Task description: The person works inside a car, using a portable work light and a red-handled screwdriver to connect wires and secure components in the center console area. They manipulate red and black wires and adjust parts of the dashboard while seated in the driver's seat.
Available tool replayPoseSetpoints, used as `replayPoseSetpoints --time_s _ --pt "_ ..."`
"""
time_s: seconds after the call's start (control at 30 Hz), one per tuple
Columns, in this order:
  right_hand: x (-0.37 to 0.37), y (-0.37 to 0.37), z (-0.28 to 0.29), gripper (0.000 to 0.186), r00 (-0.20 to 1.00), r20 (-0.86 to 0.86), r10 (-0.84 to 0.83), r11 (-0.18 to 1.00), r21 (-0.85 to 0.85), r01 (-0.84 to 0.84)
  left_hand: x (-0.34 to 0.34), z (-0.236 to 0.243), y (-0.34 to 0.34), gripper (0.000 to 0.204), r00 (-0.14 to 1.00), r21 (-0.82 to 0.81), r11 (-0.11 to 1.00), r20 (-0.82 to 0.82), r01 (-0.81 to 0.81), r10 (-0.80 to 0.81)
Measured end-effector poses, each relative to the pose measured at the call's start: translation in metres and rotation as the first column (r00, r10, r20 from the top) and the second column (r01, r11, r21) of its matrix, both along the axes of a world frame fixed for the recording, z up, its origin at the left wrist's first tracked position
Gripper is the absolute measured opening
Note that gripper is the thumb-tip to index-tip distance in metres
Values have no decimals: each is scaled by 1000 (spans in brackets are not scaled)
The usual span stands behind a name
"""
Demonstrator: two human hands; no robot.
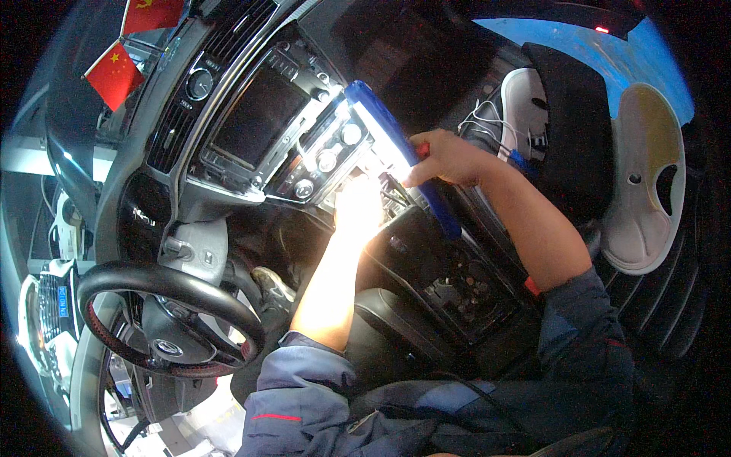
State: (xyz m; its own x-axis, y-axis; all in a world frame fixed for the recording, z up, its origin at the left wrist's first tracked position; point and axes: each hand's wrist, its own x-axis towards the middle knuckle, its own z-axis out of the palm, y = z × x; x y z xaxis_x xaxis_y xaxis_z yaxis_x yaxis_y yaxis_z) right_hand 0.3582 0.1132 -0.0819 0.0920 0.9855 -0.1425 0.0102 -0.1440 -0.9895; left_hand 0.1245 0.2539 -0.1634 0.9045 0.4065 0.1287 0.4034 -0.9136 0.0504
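My right hand (448,158) is wrapped round a long blue work light (384,122), whose bright strip shines onto the centre console. Glare washes out my left hand (359,199), which reaches into the opening under the climate control panel (326,161) with its round knobs. Its fingers are too bright and too deep in the opening to make out. Dark wires (396,194) show in the opening, between my two hands. Above the panel, the dashboard screen (260,114) is dark, with its surrounding trim off and the metal brackets bare.
To the left stands the steering wheel (171,320). Below the opening, the centre console (464,297) has an uncovered cavity. A white-soled shoe (525,114) and a pale sole-shaped object (647,183) are at the right. Small red flags (114,76) stand on the dashboard.
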Motion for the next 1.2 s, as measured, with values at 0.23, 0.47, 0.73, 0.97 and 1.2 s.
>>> replayPoseSetpoints --time_s 0.23,0.47,0.73,0.97,1.2 --pt "-1 2 -3 42 996 -88 -1 1000 18 3 4 -9 -8 22 989 128 984 99 -121 109" --pt "2 3 -5 43 1000 29 14 1000 -1 -14 4 -12 -3 25 985 35 985 46 -168 166" --pt "1 1 -4 40 992 -120 37 999 10 -36 2 6 -16 34 988 264 955 -33 -138 152" --pt "0 -1 0 41 996 -85 14 1000 -23 -16 11 8 -8 32 982 168 971 -43 -172 182" --pt "7 -4 8 37 1000 7 6 1000 -4 -6 13 14 -4 25 923 44 957 -255 -286 288"
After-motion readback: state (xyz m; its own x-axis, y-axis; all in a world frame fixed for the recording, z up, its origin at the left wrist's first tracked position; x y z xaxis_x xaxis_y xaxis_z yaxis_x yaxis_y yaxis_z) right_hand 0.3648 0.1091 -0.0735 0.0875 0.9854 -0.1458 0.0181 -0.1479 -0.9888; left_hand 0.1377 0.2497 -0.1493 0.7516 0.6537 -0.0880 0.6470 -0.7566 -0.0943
